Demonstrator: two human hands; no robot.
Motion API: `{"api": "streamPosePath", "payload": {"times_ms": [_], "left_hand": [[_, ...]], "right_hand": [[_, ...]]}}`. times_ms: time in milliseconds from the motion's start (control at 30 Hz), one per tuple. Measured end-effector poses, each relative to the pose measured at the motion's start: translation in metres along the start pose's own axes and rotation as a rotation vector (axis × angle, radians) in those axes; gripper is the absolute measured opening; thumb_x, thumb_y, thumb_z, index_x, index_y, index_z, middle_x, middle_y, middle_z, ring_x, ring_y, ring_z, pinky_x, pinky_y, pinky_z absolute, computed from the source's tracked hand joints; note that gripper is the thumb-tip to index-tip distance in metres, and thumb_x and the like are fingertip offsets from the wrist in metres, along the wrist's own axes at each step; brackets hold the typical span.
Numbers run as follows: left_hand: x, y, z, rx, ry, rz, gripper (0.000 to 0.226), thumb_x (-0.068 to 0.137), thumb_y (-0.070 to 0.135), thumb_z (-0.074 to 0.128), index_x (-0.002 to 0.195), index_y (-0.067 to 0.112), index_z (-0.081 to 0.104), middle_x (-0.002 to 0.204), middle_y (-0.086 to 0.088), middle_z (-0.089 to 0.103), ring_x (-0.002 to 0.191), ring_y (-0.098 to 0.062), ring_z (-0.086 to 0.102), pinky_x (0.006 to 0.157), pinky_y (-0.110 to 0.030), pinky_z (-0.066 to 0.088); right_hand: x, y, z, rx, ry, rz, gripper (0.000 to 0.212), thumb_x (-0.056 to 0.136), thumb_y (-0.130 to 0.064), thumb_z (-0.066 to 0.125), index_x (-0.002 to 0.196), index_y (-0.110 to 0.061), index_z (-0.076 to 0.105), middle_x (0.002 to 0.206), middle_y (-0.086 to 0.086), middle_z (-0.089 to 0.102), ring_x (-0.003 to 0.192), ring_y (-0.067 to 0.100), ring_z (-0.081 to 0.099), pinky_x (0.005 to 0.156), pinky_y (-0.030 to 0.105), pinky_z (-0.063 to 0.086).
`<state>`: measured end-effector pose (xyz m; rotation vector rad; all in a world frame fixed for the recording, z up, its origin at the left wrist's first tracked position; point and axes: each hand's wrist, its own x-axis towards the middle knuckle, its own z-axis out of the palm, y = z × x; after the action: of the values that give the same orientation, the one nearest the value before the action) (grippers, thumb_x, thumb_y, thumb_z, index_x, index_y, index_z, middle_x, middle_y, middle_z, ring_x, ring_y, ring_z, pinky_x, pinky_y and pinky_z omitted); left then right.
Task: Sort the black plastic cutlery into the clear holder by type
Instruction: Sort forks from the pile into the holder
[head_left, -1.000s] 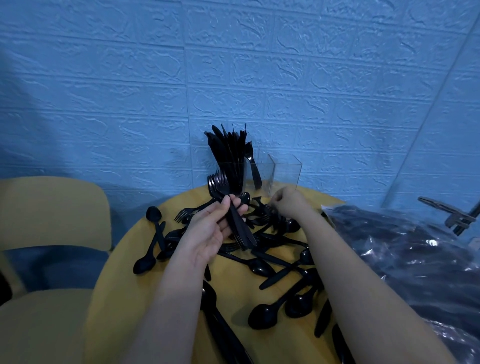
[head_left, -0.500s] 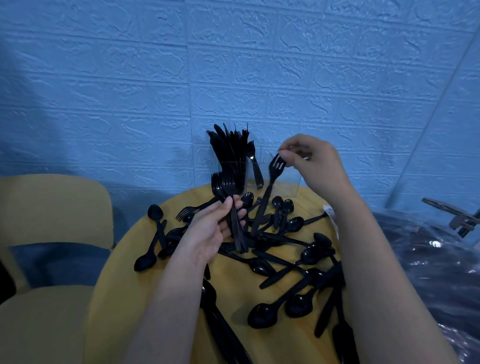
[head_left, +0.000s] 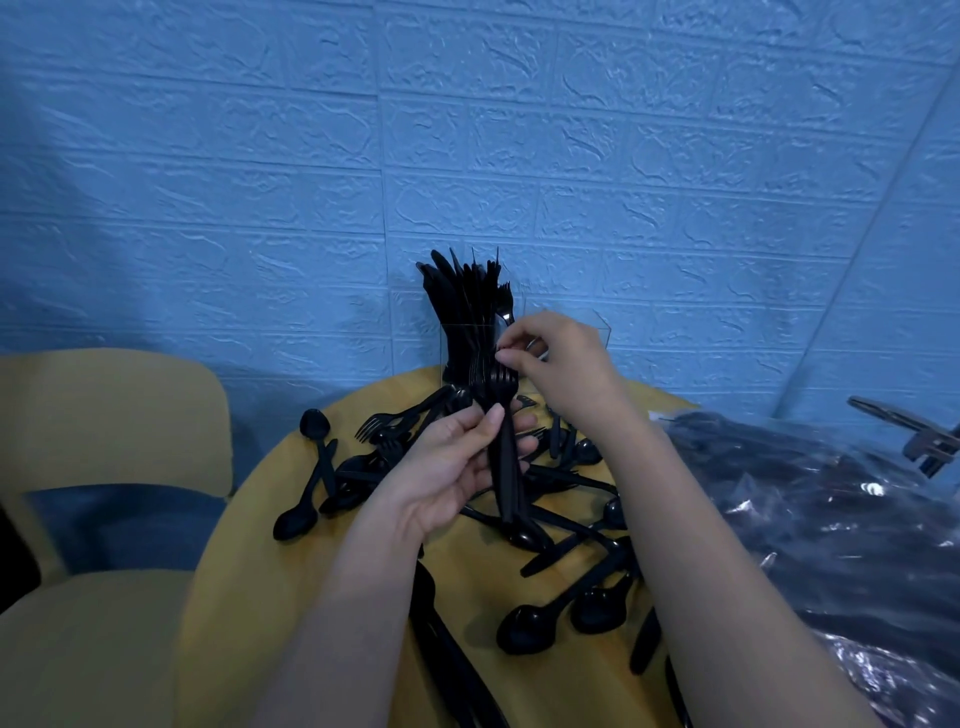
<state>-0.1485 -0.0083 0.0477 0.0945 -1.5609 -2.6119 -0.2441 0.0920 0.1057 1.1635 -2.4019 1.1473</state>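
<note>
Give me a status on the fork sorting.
Left hand grips fork stack. Right hand pinches at its tines. Holder behind, knives in. Loose spoons litter table.

Upright black forks (head_left: 501, 410), clear holder (head_left: 457, 345) behind

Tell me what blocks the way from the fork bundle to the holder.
Nothing visible except the right hand, which pinches the fork tips just in front of the clear holder. The left hand grips the fork bundle right before it.
</note>
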Motion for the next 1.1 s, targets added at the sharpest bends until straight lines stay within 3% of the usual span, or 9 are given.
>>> {"api": "streamPosePath", "payload": {"times_ms": [100,200,300,500,633,800,867,1000,1100], "left_hand": [[0.0,0.0,-0.002,0.023,0.009,-0.013,0.016,0.094,0.012,0.05,0.104,0.009,0.063,0.083,0.001,0.073,0.071,-0.01,0.07,0.062,-0.025,0.058],[-0.001,0.001,-0.004,0.055,0.0,-0.025,0.014,0.094,0.009,0.051,0.102,0.008,0.062,0.081,0.0,0.073,0.071,-0.012,0.07,0.063,-0.027,0.058],[-0.002,0.0,-0.003,0.104,-0.053,-0.075,0.012,0.093,0.007,0.05,0.097,0.005,0.062,0.078,-0.001,0.072,0.069,-0.012,0.069,0.064,-0.028,0.059],[0.014,-0.002,0.005,0.131,-0.064,-0.111,0.014,0.092,0.012,0.053,0.099,0.007,0.064,0.082,-0.001,0.073,0.076,-0.012,0.07,0.07,-0.029,0.059],[0.048,0.017,0.01,0.33,0.052,0.014,0.021,0.096,0.016,0.052,0.112,0.007,0.063,0.099,-0.004,0.072,0.092,-0.015,0.069,0.081,-0.029,0.056],[0.102,0.042,-0.009,1.008,0.354,0.331,0.024,0.098,0.007,0.045,0.112,0.011,0.065,0.113,-0.002,0.066,0.106,-0.015,0.061,0.094,-0.024,0.045],[0.118,0.042,-0.016,1.268,0.35,0.386,0.031,0.099,0.006,0.042,0.123,0.01,0.061,0.127,-0.004,0.058,0.118,-0.018,0.053,0.094,-0.019,0.038],[0.144,0.028,-0.027,1.636,0.201,0.378,0.053,0.096,0.002,0.042,0.147,0.01,0.03,0.151,-0.005,0.029,0.138,-0.019,0.027,0.112,-0.024,0.023],[0.153,0.02,-0.033,1.736,0.194,0.363,0.065,0.091,0.001,0.047,0.149,0.011,0.021,0.151,-0.005,0.026,0.139,-0.02,0.022,0.115,-0.03,0.021]], "right_hand": [[0.0,0.007,0.002,0.126,0.001,0.121,0.018,0.084,-0.026,0.07,0.098,-0.023,0.059,0.081,-0.011,0.056,0.07,0.004,0.053,0.066,0.021,0.044],[-0.004,0.015,0.0,0.325,-0.242,0.266,0.03,0.086,-0.036,0.066,0.11,-0.021,0.058,0.083,-0.009,0.061,0.069,0.008,0.057,0.066,0.024,0.045],[-0.01,0.027,-0.001,0.55,-0.497,0.313,0.011,0.087,-0.023,0.065,0.09,-0.013,0.063,0.059,-0.006,0.057,0.054,0.007,0.05,0.053,0.02,0.037],[0.007,0.031,-0.016,0.529,-0.562,0.359,0.006,0.086,-0.015,0.067,0.081,-0.013,0.071,0.052,0.001,0.056,0.045,0.008,0.049,0.047,0.018,0.037],[0.036,0.029,-0.035,0.479,-0.336,0.365,0.011,0.085,-0.013,0.068,0.08,-0.003,0.069,0.057,0.006,0.056,0.048,0.014,0.051,0.048,0.02,0.045],[0.079,0.048,-0.053,0.437,0.222,0.337,0.011,0.086,-0.015,0.07,0.089,-0.005,0.068,0.066,0.002,0.061,0.041,0.002,0.053,0.05,0.013,0.048],[0.095,0.056,-0.053,0.436,0.341,0.313,0.012,0.086,-0.015,0.069,0.091,-0.004,0.068,0.063,0.002,0.06,0.04,0.0,0.053,0.051,0.012,0.048],[0.125,0.073,-0.035,0.378,0.427,0.291,0.017,0.087,-0.016,0.068,0.099,-0.005,0.068,0.068,0.002,0.061,0.042,-0.001,0.055,0.058,0.02,0.051],[0.142,0.086,-0.011,0.265,0.306,0.322,0.023,0.086,-0.018,0.069,0.106,-0.006,0.068,0.073,0.001,0.062,0.044,0.001,0.056,0.063,0.024,0.053]]}}
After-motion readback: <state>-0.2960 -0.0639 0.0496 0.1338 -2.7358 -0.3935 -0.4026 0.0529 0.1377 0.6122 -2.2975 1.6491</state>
